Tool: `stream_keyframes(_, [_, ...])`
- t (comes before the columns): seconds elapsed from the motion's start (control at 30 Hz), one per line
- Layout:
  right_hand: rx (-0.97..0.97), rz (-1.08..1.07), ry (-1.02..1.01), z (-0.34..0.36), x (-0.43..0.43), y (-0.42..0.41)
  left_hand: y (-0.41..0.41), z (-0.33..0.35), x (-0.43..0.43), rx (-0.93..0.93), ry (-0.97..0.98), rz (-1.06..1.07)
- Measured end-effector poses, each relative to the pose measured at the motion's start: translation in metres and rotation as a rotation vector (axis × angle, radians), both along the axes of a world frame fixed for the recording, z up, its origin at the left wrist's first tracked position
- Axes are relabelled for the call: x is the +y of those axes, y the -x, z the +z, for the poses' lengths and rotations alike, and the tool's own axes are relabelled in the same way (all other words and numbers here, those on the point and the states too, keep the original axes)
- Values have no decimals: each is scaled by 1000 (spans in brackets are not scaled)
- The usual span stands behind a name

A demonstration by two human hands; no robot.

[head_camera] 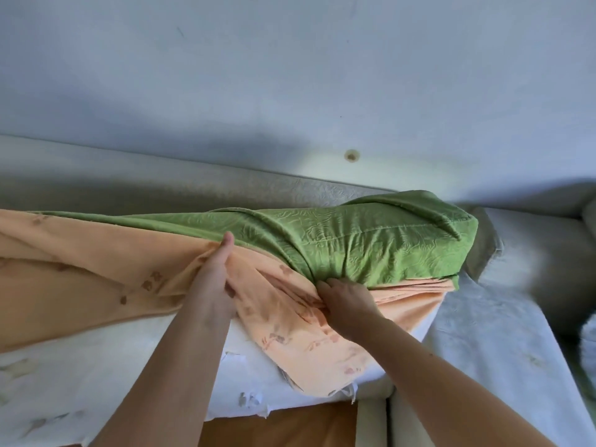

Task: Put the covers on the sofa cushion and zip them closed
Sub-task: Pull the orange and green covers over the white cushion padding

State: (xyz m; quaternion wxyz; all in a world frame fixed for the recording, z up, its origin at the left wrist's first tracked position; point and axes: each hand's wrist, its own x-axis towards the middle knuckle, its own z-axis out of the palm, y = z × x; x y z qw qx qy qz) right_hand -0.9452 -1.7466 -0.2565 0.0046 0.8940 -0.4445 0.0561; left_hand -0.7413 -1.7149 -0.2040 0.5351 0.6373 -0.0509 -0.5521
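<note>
Both hands clench fabric: the left hand (215, 269) bunches the peach inner cover (96, 279), the right hand (346, 300) grips the green cover's (371, 243) edge, cushion (406, 321) running left-right on the sofa (503, 317).

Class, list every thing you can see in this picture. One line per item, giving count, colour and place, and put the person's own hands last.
green cover: one, green, pulled over the cushion's right end
orange cover: one, orange with brown print, under the green one
cushion: one, white, torn edge, lying on the sofa
sofa: one, pale grey, against the wall
wall: one, pale blue-grey, behind
left hand: one, gripping orange fabric
right hand: one, gripping at the green cover's edge
</note>
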Motion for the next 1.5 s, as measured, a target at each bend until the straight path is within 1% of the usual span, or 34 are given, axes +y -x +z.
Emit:
stream_keyframes(0.07, [-110,52,91,-3,1,10,11,-4,-7,-125,-29,18])
stream_keyframes(0.1, [-166,40,129,-4,0,16,12,-11,-9,-184,-44,42])
stream_keyframes(0.13, [-195,-10,157,-5,0,23,12,-19,-7,-189,-48,97])
stream_keyframes(0.2, [-225,-194,186,-11,-3,45,10,-29,5,-112,16,235])
stream_keyframes(0.27, [-206,-366,182,-18,-13,65,6,-43,18,-31,110,265])
stream_keyframes(0.33, [-220,-399,127,-24,-23,78,2,-54,27,49,163,245])
stream_keyframes(0.47, [-314,-428,-64,-34,-22,80,0,-54,20,85,116,227])
stream_keyframes(0.53, [-312,-426,-163,-48,-13,83,0,-51,16,106,98,213])
stream_keyframes(0.6, [-284,-430,-249,-55,-17,84,5,-50,18,153,135,235])
stream_keyframes(0.67, [-255,-426,-313,-48,-22,80,21,-47,22,232,185,163])
stream_keyframes(0.73, [-249,-405,-333,-42,-20,81,50,-37,24,292,189,14])
stream_keyframes(0.77, [-239,-403,-329,-39,-15,83,66,-37,22,296,153,-45])
stream_keyframes(0.87, [-272,-356,-317,-33,-2,92,111,-29,12,233,71,-79])
stream_keyframes(0.9, [-305,-341,-319,-31,-2,94,122,-25,9,198,43,-94])
stream_keyframes(0.93, [-343,-338,-329,-29,-3,99,140,-22,5,208,23,-115])
stream_keyframes(0.97, [-385,-320,-322,-26,-3,103,159,-19,2,292,-1,-140])
stream_keyframes(1.03, [-460,-295,-325,-24,-1,108,190,-18,-5,465,27,-171])
stream_keyframes(1.07, [-496,-297,-341,-24,0,111,204,-21,-11,490,42,-196])
stream_keyframes(1.13, [-584,-288,-401,-26,2,111,216,-29,-18,468,21,-138])
stream_keyframes(1.17, [-651,-285,-466,-27,1,117,221,-34,-25,441,36,-107])
stream_keyframes(1.2, [-770,-266,-581,-29,-2,123,226,-39,-31,399,47,-76])
stream_keyframes(1.23, [-959,-271,-696,-29,-5,130,228,-46,-35,335,50,-46])
stream_keyframes(1.27, [-1195,-368,-770,-26,-10,138,227,-55,-38,300,75,4])
stream_keyframes(1.3, [-1421,-542,-795,-23,-16,149,227,-65,-43,249,85,39])
stream_keyframes(1.33, [-1586,-757,-777,-25,-25,166,231,-72,-47,201,76,79])
stream_keyframes(1.37, [-1662,-971,-761,-28,-36,184,233,-74,-50,148,57,128])
stream_keyframes(1.4, [-1652,-1143,-787,-32,-48,200,236,-74,-52,126,51,174])
stream_keyframes(1.43, [-1631,-1238,-855,-38,-59,211,236,-73,-53,120,61,206])
stream_keyframes(1.5, [-1587,-1251,-1060,-49,-79,222,244,-72,-55,103,84,287])
